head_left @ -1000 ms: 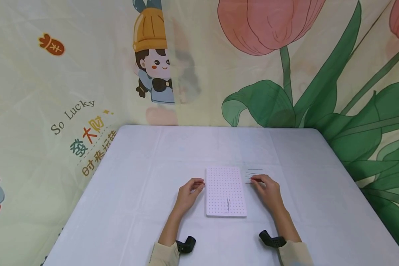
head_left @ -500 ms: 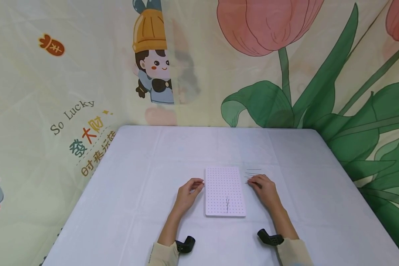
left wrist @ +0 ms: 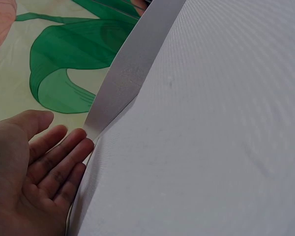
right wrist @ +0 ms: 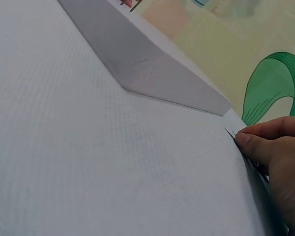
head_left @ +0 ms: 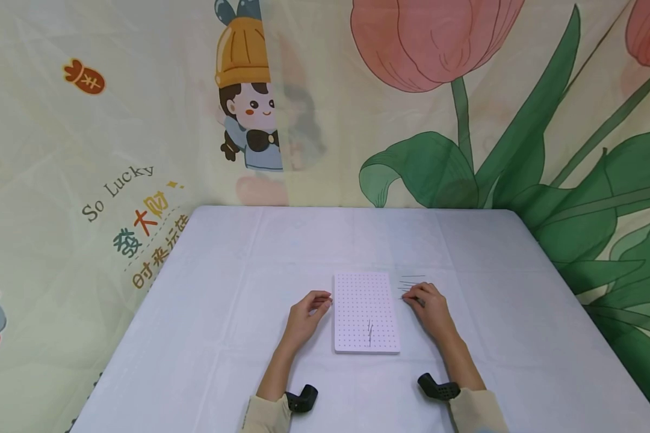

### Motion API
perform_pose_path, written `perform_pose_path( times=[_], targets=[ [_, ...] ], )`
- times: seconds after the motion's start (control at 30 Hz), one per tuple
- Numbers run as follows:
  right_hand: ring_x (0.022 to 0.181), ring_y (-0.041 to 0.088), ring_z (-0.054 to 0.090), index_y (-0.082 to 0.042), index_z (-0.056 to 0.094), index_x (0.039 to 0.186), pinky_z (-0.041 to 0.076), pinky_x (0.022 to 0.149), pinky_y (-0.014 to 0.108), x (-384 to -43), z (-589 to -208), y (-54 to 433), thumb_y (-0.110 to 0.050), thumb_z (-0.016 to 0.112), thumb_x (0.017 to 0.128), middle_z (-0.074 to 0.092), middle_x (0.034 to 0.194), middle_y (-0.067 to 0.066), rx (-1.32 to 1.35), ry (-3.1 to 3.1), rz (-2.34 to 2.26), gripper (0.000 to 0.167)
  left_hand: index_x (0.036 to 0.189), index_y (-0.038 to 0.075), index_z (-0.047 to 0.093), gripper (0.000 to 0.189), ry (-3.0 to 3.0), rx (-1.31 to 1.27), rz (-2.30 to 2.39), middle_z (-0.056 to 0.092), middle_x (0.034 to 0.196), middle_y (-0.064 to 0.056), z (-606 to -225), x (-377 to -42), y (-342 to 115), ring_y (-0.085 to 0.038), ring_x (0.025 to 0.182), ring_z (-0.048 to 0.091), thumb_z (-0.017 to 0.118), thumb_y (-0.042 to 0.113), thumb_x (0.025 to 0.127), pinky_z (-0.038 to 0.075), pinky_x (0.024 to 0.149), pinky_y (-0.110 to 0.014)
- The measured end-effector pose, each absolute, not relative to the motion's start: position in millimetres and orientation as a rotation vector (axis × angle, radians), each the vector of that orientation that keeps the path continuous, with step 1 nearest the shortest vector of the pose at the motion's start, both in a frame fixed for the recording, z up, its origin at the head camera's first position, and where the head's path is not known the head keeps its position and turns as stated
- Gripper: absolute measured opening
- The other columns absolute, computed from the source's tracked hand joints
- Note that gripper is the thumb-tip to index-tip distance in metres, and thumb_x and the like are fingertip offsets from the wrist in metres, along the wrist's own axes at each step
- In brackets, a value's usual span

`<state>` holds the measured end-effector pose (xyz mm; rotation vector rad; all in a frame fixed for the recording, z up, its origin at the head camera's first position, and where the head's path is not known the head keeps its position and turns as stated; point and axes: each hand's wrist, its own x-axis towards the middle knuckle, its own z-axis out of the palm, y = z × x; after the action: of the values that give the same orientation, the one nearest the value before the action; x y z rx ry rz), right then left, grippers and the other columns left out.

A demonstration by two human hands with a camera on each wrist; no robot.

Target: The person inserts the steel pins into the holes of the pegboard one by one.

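Note:
A white board (head_left: 357, 300) with a grid of small holes lies on the table. A few thin metal pins (head_left: 370, 334) stand in its near part. My left hand (head_left: 306, 316) is at the board's left edge; the left wrist view shows its fingers (left wrist: 64, 162) loosely bent, holding nothing. Right of the board lie several more thin pins (head_left: 413, 276) in a loose row. My right hand (head_left: 431, 308) is low over the nearest of them, thumb and forefinger together. In the right wrist view a thin pin (right wrist: 229, 132) pokes out by the pinched fingertips.
A white cloth covers the table (head_left: 222, 288). A printed curtain (head_left: 325, 108) with tulips and a cartoon child hangs behind it. Each wrist wears a black camera mount, the left one (head_left: 302, 399) and the right one (head_left: 439, 386).
My right hand has shifted slightly left and toward me, down to the nearest loose pin. The left hand and the board look the same.

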<state>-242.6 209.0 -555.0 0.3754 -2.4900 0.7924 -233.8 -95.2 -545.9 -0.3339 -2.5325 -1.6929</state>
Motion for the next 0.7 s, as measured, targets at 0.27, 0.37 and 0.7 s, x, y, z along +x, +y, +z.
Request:
perform_pose_path(
  times=[0.27,0.37,0.7],
  targets=[
    [0.084,0.013,0.054,-0.01,0.07,0.078,0.051,0.072,0.032,-241.7,-554.1,209.1,-0.001,0.076,0.073,0.06,0.086,-0.003,0.373,-2.496,0.795,0.011,0.108,0.015,0.063,0.019,-2.515,-0.356,-1.69,0.066,0.1,0.004,-546.6,-233.9,-95.2,-0.011,0.092,0.062,0.061,0.021,0.09,0.05,0.083,-0.03],
    [0.084,0.013,0.053,-0.011,0.07,0.078,0.051,0.071,0.032,-241.9,-554.8,209.9,-0.002,0.075,0.073,0.061,0.086,-0.003,0.38,-2.49,0.808,0.012,0.108,0.015,0.063,0.019,-2.516,-0.352,-1.699,0.066,0.1,0.005,-546.3,-233.7,-95.2,-0.011,0.092,0.062,0.061,0.022,0.09,0.05,0.083,-0.03],
    [0.087,0.014,0.052,-0.009,0.067,0.08,0.049,0.075,0.032,-242.4,-554.9,209.8,-0.002,0.073,0.076,0.06,0.088,-0.002,0.399,-2.509,0.828,0.009,0.108,0.014,0.063,0.019,-2.527,-0.341,-1.706,0.066,0.099,0.005,-544.5,-233.3,-95.1,-0.011,0.092,0.062,0.061,0.02,0.09,0.05,0.084,-0.029]
  ],
)
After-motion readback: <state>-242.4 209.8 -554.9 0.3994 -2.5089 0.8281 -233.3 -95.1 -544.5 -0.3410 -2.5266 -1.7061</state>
